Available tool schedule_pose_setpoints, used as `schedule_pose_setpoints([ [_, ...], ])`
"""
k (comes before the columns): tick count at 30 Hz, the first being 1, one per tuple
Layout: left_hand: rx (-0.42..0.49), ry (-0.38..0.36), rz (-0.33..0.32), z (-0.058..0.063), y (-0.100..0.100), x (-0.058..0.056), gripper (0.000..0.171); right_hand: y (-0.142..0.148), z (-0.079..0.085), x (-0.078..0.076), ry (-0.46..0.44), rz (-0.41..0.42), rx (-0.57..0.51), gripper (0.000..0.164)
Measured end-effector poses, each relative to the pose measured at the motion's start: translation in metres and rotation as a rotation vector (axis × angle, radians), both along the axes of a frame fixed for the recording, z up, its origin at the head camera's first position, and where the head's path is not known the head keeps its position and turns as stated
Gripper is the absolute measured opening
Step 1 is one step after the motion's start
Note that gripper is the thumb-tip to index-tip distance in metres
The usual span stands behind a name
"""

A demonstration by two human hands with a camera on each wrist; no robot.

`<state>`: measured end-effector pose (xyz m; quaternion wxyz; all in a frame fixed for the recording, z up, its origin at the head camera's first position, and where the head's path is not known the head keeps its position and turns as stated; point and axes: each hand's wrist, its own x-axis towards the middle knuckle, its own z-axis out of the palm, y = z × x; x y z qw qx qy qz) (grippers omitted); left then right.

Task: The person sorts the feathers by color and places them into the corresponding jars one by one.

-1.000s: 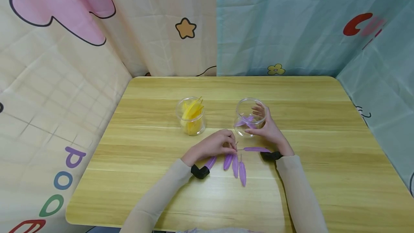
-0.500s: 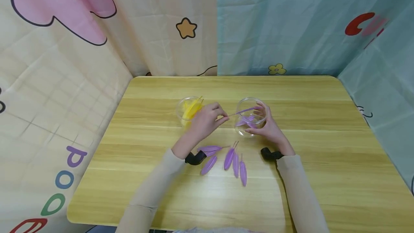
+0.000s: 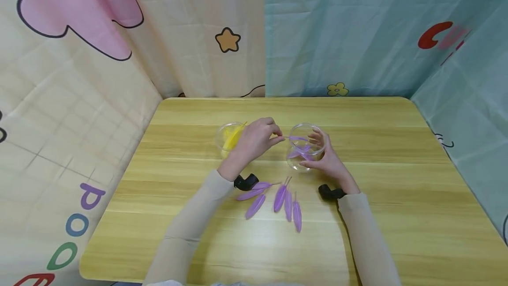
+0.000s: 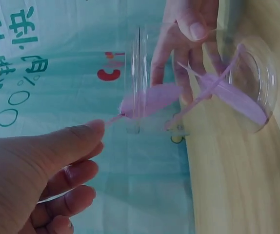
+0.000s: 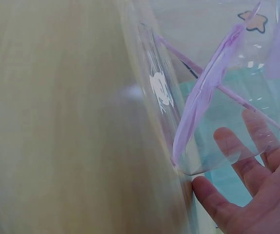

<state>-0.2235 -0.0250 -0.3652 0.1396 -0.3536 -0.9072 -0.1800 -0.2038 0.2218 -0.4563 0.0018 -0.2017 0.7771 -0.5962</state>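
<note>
My left hand [image 3: 258, 138] pinches a purple feather [image 4: 150, 100] by its quill between thumb and forefinger. The feather's vane reaches in through the mouth of a clear jar [image 3: 295, 162]. Inside that jar, two purple feathers [image 4: 240, 100] lie crossed near the bottom. My right hand [image 3: 327, 153] holds the jar from its right side, thumb in front and fingers curved round behind. In the right wrist view, the fingertips [image 5: 228, 141] show at the jar's wall. Several loose purple feathers [image 3: 279, 197] lie on the table in front of the jar.
A second clear jar [image 3: 220, 142], holding yellow feathers [image 3: 232, 138], stands on the left, partly hidden by my left hand. The wooden table [image 3: 397, 233] is bordered by printed curtains [image 3: 337, 34] at the back and sides. A black wrist mount [image 3: 246, 182] hangs over some feathers.
My left hand picked up a purple feather from the table, raised it, and brought its vane into the mouth of the right jar. My right hand has stayed on the jar.
</note>
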Motion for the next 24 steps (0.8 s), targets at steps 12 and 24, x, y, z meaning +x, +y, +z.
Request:
schedule_pose_setpoints([
  [12,0.405,-0.373,-0.057,-0.037,0.006,0.005,0.019,-0.001,0.0,-0.001,0.009,0.01,0.002,0.101],
  [24,0.139,-0.636,0.098,-0.092,0.011,0.026,0.026,-0.002,0.002,-0.001,0.011,0.014,-0.003,0.101],
])
